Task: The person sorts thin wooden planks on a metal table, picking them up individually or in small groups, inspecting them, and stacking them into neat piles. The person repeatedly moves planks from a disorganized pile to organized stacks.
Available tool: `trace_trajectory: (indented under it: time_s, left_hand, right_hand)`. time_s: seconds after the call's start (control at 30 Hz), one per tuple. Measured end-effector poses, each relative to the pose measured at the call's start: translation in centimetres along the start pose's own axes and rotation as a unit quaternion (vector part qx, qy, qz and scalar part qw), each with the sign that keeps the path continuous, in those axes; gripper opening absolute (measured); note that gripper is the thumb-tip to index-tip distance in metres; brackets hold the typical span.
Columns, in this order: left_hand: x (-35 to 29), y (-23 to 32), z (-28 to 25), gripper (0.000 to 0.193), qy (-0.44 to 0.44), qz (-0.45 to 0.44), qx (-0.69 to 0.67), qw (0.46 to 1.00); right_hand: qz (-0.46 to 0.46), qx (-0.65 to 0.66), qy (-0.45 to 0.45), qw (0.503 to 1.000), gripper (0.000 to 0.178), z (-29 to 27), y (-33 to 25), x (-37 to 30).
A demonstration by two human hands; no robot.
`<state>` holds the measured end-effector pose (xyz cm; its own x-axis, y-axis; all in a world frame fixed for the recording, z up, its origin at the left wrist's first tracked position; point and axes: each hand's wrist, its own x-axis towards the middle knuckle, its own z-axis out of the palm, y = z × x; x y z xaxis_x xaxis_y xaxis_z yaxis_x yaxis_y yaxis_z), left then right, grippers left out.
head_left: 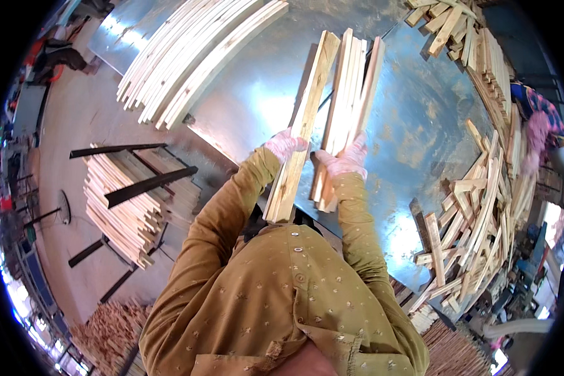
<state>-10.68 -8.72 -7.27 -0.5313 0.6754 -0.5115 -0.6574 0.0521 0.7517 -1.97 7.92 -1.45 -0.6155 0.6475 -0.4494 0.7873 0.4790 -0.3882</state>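
Observation:
My left hand (286,145), in a pale pink glove, is closed round a long wooden strip (316,88). Its near end reaches close to my body, and the far part is raised at a slant over the metal table (250,81). My right hand (346,160), gloved likewise, grips a small bundle of wooden strips (346,94) just to the right. The thumb lies on the bundle's left side and the fingers along its right. One strip in the bundle stands slightly apart from the others at the far end.
A neat row of long strips (191,56) lies at the table's far left. Jumbled offcuts (476,213) cover the right edge. Stacked strips (119,200) rest on a black metal rack (147,188) at the left. Another person's sleeve (539,103) shows at the far right.

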Motion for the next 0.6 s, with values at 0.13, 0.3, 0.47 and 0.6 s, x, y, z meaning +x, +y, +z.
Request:
trace_trajectory:
  time_s: [0.13, 0.3, 0.47, 0.6]
  left_hand:
    - [-6.2, 2.8, -6.7, 0.042, 0.04, 0.068, 0.082, 0.994]
    - [-15.7, 6.3, -19.4, 0.042, 0.138, 0.151, 0.099, 0.974]
    - [-26.5, 7.0, -28.9, 0.041, 0.314, 0.213, 0.017, 0.925]
    - [-33.4, 6.4, -31.1, 0.049, 0.393, 0.243, -0.048, 0.886]
  right_hand:
    - [0.036, -0.008, 0.01, 0.999, 0.134, 1.6, -1.0, 1.5]
    - [0.09, 0.037, 0.031, 0.995, 0.126, 5.4, -11.3, -0.5]
    - [0.002, 0.077, -0.044, 0.996, 0.126, 11.8, -24.6, -1.9]
    - [0.005, 0.095, -0.04, 0.995, 0.117, 18.3, -32.1, -2.0]
